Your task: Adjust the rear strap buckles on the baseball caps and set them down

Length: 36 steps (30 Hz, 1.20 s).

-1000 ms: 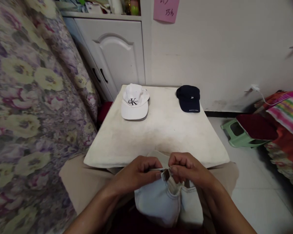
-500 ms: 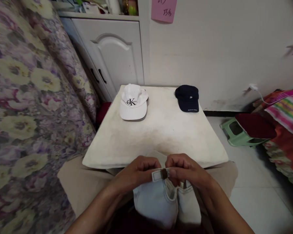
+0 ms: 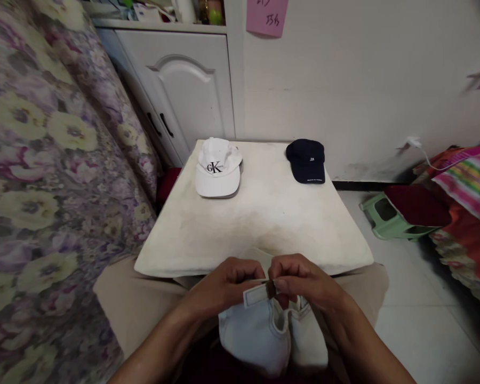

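Over my lap, at the table's near edge, I hold a pale baseball cap [image 3: 252, 333] with its back opening toward me. My left hand [image 3: 234, 280] is closed on the left side of its back strap [image 3: 256, 295], whose loose end sticks out to the left. The thumb and fingers of my right hand [image 3: 302, 274] pinch the strap beside a brown buckle [image 3: 271, 289]. Part of the brim shows beyond my fingers; the rest of the cap's front is hidden.
On the cream-covered table [image 3: 224, 229] lie a white cap [image 3: 218, 168] at back left and a navy cap [image 3: 307, 161] at back right. A floral curtain [image 3: 56, 213] hangs at left. A green stool [image 3: 404, 213] stands right, beside a bed [image 3: 472, 213].
The strap's loose end reaches further left past the buckle and tilts down more. My right thumb has come closer to the buckle. The two caps on the table stay put.
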{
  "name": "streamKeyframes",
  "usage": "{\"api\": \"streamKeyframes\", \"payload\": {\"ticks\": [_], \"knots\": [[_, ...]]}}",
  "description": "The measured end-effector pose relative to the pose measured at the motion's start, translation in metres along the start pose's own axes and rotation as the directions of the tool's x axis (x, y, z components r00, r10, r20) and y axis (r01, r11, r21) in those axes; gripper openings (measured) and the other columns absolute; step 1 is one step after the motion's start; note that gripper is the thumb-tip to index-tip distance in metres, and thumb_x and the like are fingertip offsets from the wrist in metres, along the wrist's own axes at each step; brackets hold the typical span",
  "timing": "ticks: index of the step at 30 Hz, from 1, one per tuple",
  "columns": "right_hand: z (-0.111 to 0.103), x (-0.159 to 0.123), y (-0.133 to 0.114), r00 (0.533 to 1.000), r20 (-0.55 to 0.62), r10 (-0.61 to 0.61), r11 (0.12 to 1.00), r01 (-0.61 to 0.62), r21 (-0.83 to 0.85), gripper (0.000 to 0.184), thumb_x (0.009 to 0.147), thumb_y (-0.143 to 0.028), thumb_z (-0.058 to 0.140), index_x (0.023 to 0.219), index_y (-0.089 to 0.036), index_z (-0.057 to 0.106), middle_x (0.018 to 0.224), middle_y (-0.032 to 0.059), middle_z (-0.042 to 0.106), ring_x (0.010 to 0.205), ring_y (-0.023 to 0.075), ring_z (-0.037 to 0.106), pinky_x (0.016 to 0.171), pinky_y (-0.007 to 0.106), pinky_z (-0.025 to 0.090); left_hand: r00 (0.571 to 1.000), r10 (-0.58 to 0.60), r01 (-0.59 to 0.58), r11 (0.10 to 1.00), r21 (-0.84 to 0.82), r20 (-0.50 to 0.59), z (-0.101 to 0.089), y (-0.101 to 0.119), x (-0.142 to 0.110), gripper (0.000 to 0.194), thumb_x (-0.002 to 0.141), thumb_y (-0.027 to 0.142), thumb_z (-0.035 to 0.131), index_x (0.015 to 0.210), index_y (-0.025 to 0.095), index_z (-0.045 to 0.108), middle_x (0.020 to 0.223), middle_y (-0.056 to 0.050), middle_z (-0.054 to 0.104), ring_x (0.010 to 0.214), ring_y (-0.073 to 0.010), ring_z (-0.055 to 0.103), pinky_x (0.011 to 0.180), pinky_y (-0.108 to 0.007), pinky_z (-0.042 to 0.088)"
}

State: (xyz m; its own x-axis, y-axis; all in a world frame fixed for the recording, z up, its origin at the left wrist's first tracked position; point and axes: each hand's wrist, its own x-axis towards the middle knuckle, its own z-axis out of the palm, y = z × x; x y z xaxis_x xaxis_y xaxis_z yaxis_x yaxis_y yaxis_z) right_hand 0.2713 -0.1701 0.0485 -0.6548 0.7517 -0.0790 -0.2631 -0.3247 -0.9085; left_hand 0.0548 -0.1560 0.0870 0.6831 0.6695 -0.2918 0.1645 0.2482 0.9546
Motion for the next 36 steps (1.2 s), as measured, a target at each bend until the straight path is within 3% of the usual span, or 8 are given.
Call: {"api": "streamKeyframes", "payload": {"ticks": [4,8,15,21,28,36], "knots": [[0.003,0.002,0.0,1.0,0.015,-0.023,0.999,0.023,0.038,0.03,0.087,-0.041,0.07,0.078,-0.014,0.062,0.058,-0.0013,0.064,0.044,0.006,0.045,0.043,0.017,0.032,1.0,-0.012,0.012,1.0,0.005,-0.013,0.0,0.003,-0.001,0.028,0.083,0.038,0.069,0.069,0.015,0.059,0.058,0.004,0.046,0.054,-0.0092,0.037,0.047,-0.021,0.027],[0.001,0.002,0.003,0.999,0.034,-0.009,0.978,0.002,0.207,0.04,0.09,-0.049,0.061,0.077,-0.011,0.064,0.056,0.0025,0.065,0.039,0.007,0.045,0.039,0.018,0.032,0.999,-0.034,0.034,0.999,0.007,0.002,-0.002,0.005,-0.002,0.027,0.084,0.037,0.067,0.07,0.015,0.061,0.059,0.003,0.052,0.053,-0.0095,0.042,0.047,-0.021,0.029],[-0.006,-0.008,0.015,0.994,0.107,-0.008,0.911,-0.037,0.41,0.031,0.08,-0.042,0.074,0.077,-0.014,0.061,0.064,0.0035,0.068,0.056,0.0151,0.065,0.059,0.026,0.052,0.999,-0.041,0.042,0.999,0.028,-0.019,-0.005,0.001,-0.003,0.028,0.082,0.039,0.069,0.072,0.014,0.063,0.058,0.003,0.051,0.052,-0.0094,0.041,0.048,-0.022,0.029],[-0.001,-0.007,0.012,0.996,0.078,-0.03,0.911,-0.005,0.413,0.02,0.081,-0.03,0.074,0.084,-0.014,0.064,0.052,-0.0045,0.059,0.042,0.0081,0.049,0.07,0.033,0.058,0.997,-0.066,0.063,0.995,-0.081,-0.038,-0.005,0.0,-0.002,0.023,0.078,0.036,0.07,0.071,0.015,0.064,0.056,0.004,0.05,0.05,-0.0088,0.039,0.047,-0.021,0.027],[-0.001,-0.003,0.01,0.996,0.083,0.024,0.938,-0.051,0.344,0.024,0.081,-0.032,0.077,0.09,-0.012,0.067,0.047,-0.0109,0.047,0.036,0.0031,0.032,0.056,0.02,0.054,1.0,-0.023,0.023,0.996,-0.081,0.0,-0.005,-0.001,-0.002,0.021,0.078,0.034,0.068,0.07,0.015,0.064,0.056,0.004,0.048,0.049,-0.0082,0.036,0.045,-0.021,0.025],[0.002,0.001,0.006,0.995,0.073,0.071,0.971,-0.086,0.225,0.026,0.081,-0.035,0.078,0.077,-0.015,0.062,0.041,-0.0115,0.048,0.031,0.0018,0.029,0.044,0.016,0.042,1.0,-0.008,0.009,0.999,-0.054,0.023,-0.007,-0.006,-0.001,0.02,0.082,0.03,0.066,0.071,0.015,0.061,0.06,0.004,0.049,0.053,-0.0086,0.037,0.048,-0.021,0.026]]}}
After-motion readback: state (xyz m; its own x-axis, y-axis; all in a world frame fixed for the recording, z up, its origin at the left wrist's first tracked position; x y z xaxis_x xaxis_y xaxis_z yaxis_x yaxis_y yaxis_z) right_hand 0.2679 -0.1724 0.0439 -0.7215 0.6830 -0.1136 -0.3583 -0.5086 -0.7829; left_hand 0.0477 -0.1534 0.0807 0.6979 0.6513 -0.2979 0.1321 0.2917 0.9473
